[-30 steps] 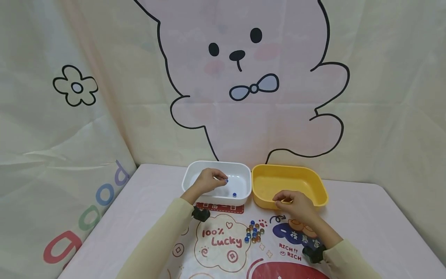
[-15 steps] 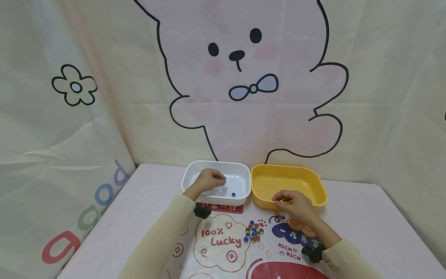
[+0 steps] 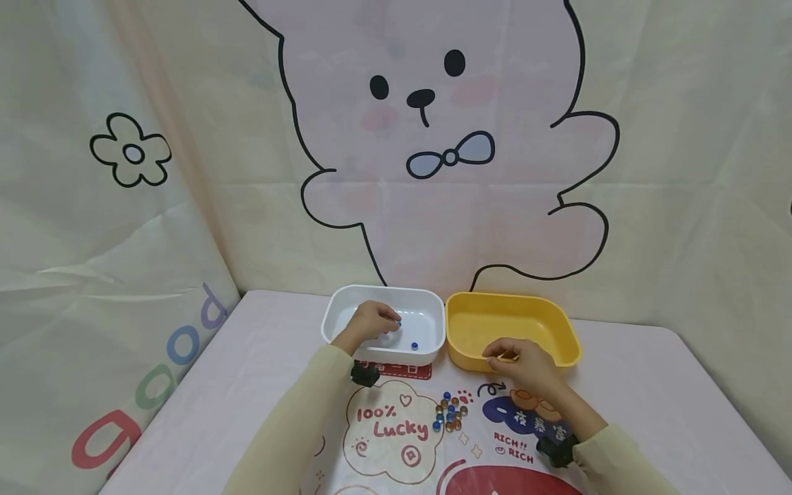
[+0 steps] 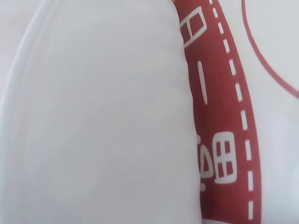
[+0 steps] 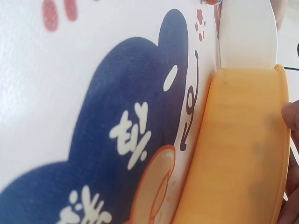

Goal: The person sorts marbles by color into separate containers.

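My left hand [image 3: 372,320] is over the white bin [image 3: 436,323], its thumb and fingers pinching a small blue marble [image 3: 399,324] at the tips. Another blue marble [image 3: 414,346] lies on that bin's floor. My right hand [image 3: 526,361] is at the front rim of the yellow bin [image 3: 512,313], thumb and forefinger bent toward each other. In the right wrist view its fingers [image 5: 290,116] show beyond the bin's rim; I cannot tell whether they hold anything. The left wrist view shows only the white bin's outer wall [image 4: 103,121] and printed cloth, no fingers.
A cluster of blue and amber marbles [image 3: 450,413] lies on the printed cloth [image 3: 396,447] in front of the bins. Both bins stand side by side near the table's back edge, with a bear-printed curtain [image 3: 433,220] behind.
My left hand has sunk slightly into the white bin with the blue marble at its fingertips, and its forearm has shifted a little right. The right hand has stayed at the yellow rim.
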Tool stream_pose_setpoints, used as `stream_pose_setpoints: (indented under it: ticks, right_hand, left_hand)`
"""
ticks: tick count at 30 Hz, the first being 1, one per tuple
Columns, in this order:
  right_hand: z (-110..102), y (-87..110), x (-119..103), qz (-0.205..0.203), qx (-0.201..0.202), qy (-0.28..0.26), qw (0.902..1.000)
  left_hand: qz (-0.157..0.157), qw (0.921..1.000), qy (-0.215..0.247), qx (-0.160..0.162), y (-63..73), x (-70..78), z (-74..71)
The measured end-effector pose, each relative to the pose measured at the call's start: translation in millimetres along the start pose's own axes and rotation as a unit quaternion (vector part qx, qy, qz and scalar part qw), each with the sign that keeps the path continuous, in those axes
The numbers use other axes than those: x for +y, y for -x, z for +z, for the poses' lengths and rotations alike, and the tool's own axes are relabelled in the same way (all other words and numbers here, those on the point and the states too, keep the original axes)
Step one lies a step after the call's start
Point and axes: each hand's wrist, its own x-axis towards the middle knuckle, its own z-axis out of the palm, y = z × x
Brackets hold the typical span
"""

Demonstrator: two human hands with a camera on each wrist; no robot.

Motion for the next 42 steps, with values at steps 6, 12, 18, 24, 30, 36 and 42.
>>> stream_pose_setpoints:
  ticks: [6,12,18,24,30,36,42]
  right_hand:
    - [1.1,-0.3,2.6,-0.001,0.003,0.002,1.0]
    - [1.4,-1.9,4.1,-0.003,0.006,0.007,1.0]
    - [1.4,-2.8,4.1,0.0,0.006,0.009,0.9999]
    - [0.5,-3.3,3.9,-0.002,0.005,0.005,1.0]
    - [1.1,-3.4,4.1,-0.005,0.006,0.006,1.0]
    - [1.6,-2.9,3.2,-0.01,0.007,0.004,0.9999]
    - [1.6,-2.1,2.3,-0.005,0.006,0.003,1.0]
  left_hand:
    - [0.008,0.9999,0.003,-0.013,-7.4,-9.3,0.4]
    - [0.018,0.9997,0.005,-0.018,-16.7,-21.1,-3.4]
    - [-0.002,0.9999,0.0,-0.013,-19.0,-24.4,-6.5]
    - [-0.027,0.9996,-0.004,-0.007,-22.2,-25.6,-5.4]
    - [-0.04,0.9992,-0.004,-0.001,-24.2,-28.3,-3.4]
    - [-0.047,0.9988,-0.008,0.0,-23.0,-28.8,-2.5]
    - [-0.043,0.9989,-0.012,-0.014,-23.8,-28.2,-3.3]
